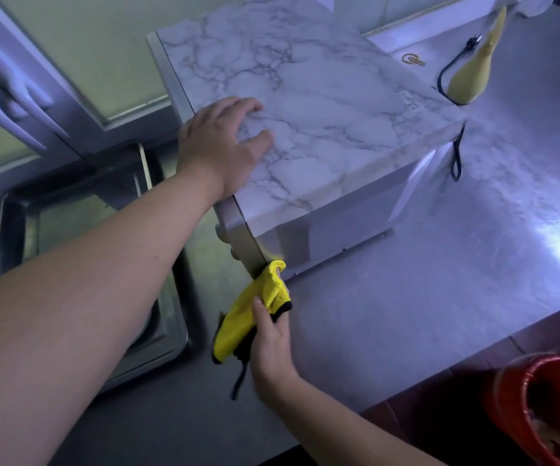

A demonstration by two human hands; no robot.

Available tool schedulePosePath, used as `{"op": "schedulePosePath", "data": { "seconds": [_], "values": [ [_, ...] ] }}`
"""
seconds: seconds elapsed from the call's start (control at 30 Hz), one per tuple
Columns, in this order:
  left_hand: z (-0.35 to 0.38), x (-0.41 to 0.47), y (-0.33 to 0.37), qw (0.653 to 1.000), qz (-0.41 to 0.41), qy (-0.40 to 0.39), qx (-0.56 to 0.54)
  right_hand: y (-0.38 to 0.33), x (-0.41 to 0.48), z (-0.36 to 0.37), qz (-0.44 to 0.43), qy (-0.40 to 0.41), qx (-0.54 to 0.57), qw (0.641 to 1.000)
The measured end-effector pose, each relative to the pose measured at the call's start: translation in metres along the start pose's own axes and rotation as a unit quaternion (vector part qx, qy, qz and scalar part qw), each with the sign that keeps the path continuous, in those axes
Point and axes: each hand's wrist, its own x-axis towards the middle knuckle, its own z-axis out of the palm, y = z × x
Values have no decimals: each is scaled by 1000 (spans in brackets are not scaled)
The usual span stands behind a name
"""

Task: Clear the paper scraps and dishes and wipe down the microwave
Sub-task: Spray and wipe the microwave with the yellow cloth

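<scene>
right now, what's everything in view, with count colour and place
microwave: one, white body with a grey-veined marble-look top, centre, on the counter
yellow cloth: one, yellow with black edging, at the microwave's near lower corner
counter: one, steel grey, under and right of the microwave
metal tray: one, steel grey, left of the microwave
power cord: one, black, behind the microwave and down its far corner
pale yellow object: one, top right behind the microwave; cannot tell what it is
bucket: one, red, bottom right, below the counter edge
cabinet door: one, pale, with a pale handle, top left
left hand: rests flat on the microwave top
right hand: grips the yellow cloth
</scene>
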Motion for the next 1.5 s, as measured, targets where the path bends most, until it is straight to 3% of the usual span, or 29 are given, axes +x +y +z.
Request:
{"op": "schedulePosePath", "data": {
  "seconds": [0.13, 0.23, 0.4, 0.53, 0.63, 0.7, 1.0, 1.17, 1.33, 1.5],
  "values": [
    [-3, -1, 4, 1000, 5, -5, 18, -33, 0, -60, 4, 25, -63, 998],
    [-1, -9, 17, 997, 3, -46, 59, -66, 6, -105, -23, 113, -27, 993],
    [10, -30, 34, 998, 17, -45, 51, -146, 49, -143, -172, 239, 30, 955],
    [7, -29, 34, 998, 21, -20, 53, -188, 96, -127, -245, 249, 29, 937],
    [9, -30, 36, 998, 29, 1, 50, -182, 130, -103, -191, 228, 3, 955],
    [9, -30, 35, 998, 29, 5, 47, -172, 142, -93, -148, 221, 59, 962],
    [9, -30, 36, 999, 29, 13, 42, -127, 128, -66, -128, 199, 240, 941],
    [9, -31, 36, 999, 23, 8, 31, -65, 94, -34, 19, 144, 269, 952],
    [8, -32, 36, 1000, 14, 10, 18, -27, 61, -12, 139, 71, 160, 975],
    [8, -33, 38, 1000, 7, 15, 9, -18, 42, -3, 227, 30, 255, 940]
  ]
}}
